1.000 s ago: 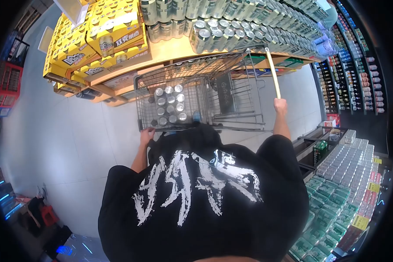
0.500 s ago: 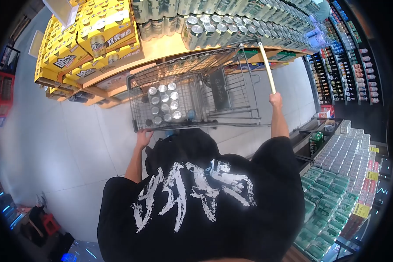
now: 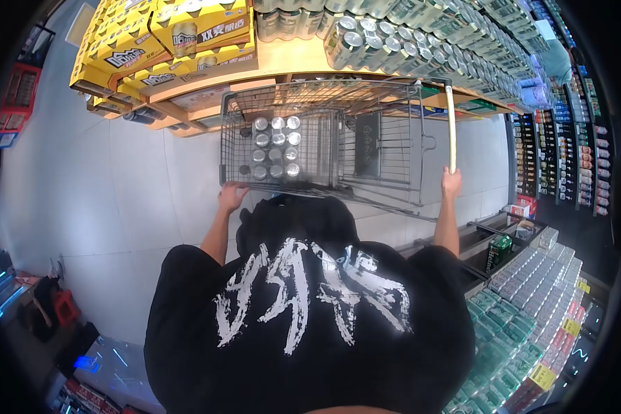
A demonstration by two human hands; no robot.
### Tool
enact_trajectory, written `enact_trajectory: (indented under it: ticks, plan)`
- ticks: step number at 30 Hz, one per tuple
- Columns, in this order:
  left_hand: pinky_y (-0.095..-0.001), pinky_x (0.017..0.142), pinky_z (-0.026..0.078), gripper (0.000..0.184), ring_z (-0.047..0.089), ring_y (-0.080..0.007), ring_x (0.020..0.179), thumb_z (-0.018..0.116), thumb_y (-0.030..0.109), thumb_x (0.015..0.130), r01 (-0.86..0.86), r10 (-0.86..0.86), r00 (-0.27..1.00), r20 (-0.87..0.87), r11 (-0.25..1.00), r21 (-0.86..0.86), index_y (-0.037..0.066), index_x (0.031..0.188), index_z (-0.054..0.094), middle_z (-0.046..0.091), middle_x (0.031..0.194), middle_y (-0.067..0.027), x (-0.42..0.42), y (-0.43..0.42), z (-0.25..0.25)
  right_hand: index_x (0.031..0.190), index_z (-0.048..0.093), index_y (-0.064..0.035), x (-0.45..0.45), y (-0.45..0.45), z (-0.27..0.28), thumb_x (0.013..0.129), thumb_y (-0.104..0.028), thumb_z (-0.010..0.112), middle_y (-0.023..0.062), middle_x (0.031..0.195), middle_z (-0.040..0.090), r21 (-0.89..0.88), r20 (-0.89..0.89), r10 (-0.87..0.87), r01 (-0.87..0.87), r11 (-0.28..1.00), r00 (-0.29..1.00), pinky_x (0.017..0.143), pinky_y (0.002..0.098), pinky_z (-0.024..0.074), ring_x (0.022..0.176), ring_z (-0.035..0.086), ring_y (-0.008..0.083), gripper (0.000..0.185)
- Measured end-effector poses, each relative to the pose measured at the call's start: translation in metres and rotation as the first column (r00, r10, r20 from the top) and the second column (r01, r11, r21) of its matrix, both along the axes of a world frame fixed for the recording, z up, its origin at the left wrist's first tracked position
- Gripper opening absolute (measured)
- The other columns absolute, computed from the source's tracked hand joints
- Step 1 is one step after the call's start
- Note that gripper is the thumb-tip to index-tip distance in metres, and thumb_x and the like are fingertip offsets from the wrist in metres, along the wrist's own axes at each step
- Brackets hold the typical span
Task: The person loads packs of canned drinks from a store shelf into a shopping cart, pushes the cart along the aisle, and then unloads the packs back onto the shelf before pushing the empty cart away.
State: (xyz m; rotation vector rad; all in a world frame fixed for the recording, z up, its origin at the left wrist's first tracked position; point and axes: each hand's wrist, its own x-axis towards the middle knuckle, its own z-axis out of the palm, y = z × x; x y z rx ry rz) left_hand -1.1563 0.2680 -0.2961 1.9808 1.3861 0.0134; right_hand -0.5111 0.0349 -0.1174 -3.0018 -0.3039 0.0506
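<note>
A wire shopping cart [image 3: 386,141] stands crosswise in front of me. My right hand [image 3: 451,182] is closed around the near end of its pale handle bar [image 3: 450,124]. At the cart's near front corner, my left hand [image 3: 234,196] holds the basket rim, with its fingers curled over the edge. Several silver-topped cans [image 3: 277,139] stand upright in rows at the front of the basket. A dark panel [image 3: 368,146] with lettering sits toward the handle end.
Beyond the cart runs a wooden display shelf [image 3: 293,58] with yellow beer cartons [image 3: 200,27] and wrapped packs of cans [image 3: 393,52]. Stacked green can packs [image 3: 497,324] rise at the lower right. Bottle shelves [image 3: 566,159] line the far right. Grey tiled floor [image 3: 145,200] extends left.
The cart lies further right and more level in view as the camera turned. Against the shelf, it has shifted slightly left. Both hands keep their places on it.
</note>
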Motion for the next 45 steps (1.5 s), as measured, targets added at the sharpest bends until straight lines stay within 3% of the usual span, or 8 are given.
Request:
enact_trajectory:
  ticks: [12,16,19,23,29,31,39,45]
  plan:
    - [-0.0696,0.102,0.016,0.057,0.056,-0.0188,0.117,0.076,0.052,0.068,-0.078,-0.004,0.977,-0.211,0.923,-0.377,0.027,0.117,0.062,0.068,0.113,0.0049,0.02,0.038,0.006,0.114,0.058,-0.0112,-0.014,0.033,0.021,0.085,-0.045,0.06,0.0125,0.104,0.064,0.074,0.109,0.01,-0.018,0.997,0.994,0.085,0.0478,0.0461,0.101,0.06,0.0334,0.044]
    - [-0.0668,0.101,0.019,0.062,0.051,-0.0244,0.119,0.078,0.056,0.062,-0.076,-0.003,0.955,-0.295,0.963,-0.257,0.027,0.115,0.063,0.063,0.12,0.0,0.024,0.039,0.007,0.109,0.058,-0.0049,-0.034,0.056,0.026,0.086,-0.025,0.066,0.0111,0.106,0.059,0.35,0.622,0.102,-0.392,0.851,0.776,0.089,0.0452,0.0439,0.101,0.055,0.0317,0.032]
    - [-0.056,0.101,0.029,0.06,0.049,-0.028,0.119,0.082,0.049,0.061,-0.022,-0.023,0.976,-0.218,0.98,-0.197,0.025,0.113,0.064,0.062,0.119,-0.0034,0.029,0.044,0.003,0.104,0.059,-0.0022,-0.082,0.096,0.027,0.081,-0.006,0.069,0.011,0.102,0.06,0.411,0.683,0.256,-0.65,0.64,0.684,0.088,0.0414,0.0446,0.096,0.055,0.0314,0.025]
    - [-0.0383,0.091,0.048,0.051,0.06,-0.0268,0.1,0.081,0.03,0.068,0.027,-0.025,1.0,0.011,0.962,-0.272,0.011,0.111,0.063,0.065,0.107,-0.0104,0.037,0.055,-0.019,0.097,0.062,-0.0043,-0.155,0.15,0.001,0.078,-0.002,0.069,0.0117,0.094,0.061,0.574,0.419,0.625,-0.725,0.38,0.659,0.085,0.0376,0.0464,0.094,0.058,0.0283,0.02]
    - [-0.0348,0.087,0.049,0.039,0.063,-0.0248,0.102,0.065,0.033,0.085,-0.109,0.125,0.992,0.017,0.916,-0.386,0.007,0.113,0.064,0.067,0.107,-0.0133,0.084,0.076,-0.029,0.108,0.062,-0.0015,-0.206,0.197,-0.1,0.083,-0.017,0.065,0.0162,0.099,0.068,0.669,-0.598,0.738,-0.312,0.675,0.313,0.086,0.0357,0.0497,0.097,0.064,0.0289,0.03]
    - [-0.0337,0.092,0.048,0.034,0.062,-0.0233,0.106,0.063,0.029,0.088,-0.119,0.122,0.992,-0.018,0.91,-0.397,0.004,0.111,0.064,0.067,0.11,-0.0117,0.111,0.086,-0.017,0.109,0.064,-0.0028,-0.212,0.206,-0.156,0.086,-0.027,0.064,0.016,0.111,0.066,0.495,-0.772,0.627,-0.518,0.698,0.108,0.088,0.0337,0.0487,0.103,0.063,0.0263,0.033]
    - [-0.0429,0.089,0.047,0.032,0.059,-0.0367,0.101,0.068,0.022,0.08,-0.086,0.09,0.98,0.178,0.996,-0.03,0.005,0.106,0.066,0.064,0.101,-0.0211,0.15,0.123,-0.047,0.106,0.066,-0.0053,-0.216,0.242,-0.26,0.084,-0.029,0.063,0.013,0.101,0.068,0.422,-0.834,0.54,-0.502,0.755,0.112,0.08,0.0344,0.0498,0.095,0.064,0.0228,0.032]
    - [-0.0467,0.092,0.046,0.072,0.057,-0.0414,0.104,0.075,0.026,0.074,-0.132,0.132,0.991,-0.032,0.991,-0.007,0.004,0.134,0.041,0.059,0.112,-0.026,0.141,0.155,-0.085,0.117,0.059,-0.0042,-0.205,0.257,-0.309,0.082,-0.028,0.067,0.0092,0.11,0.065,0.537,-0.838,0.537,-0.331,0.776,-0.098,0.081,0.0318,0.0487,0.1,0.06,0.0176,0.043]
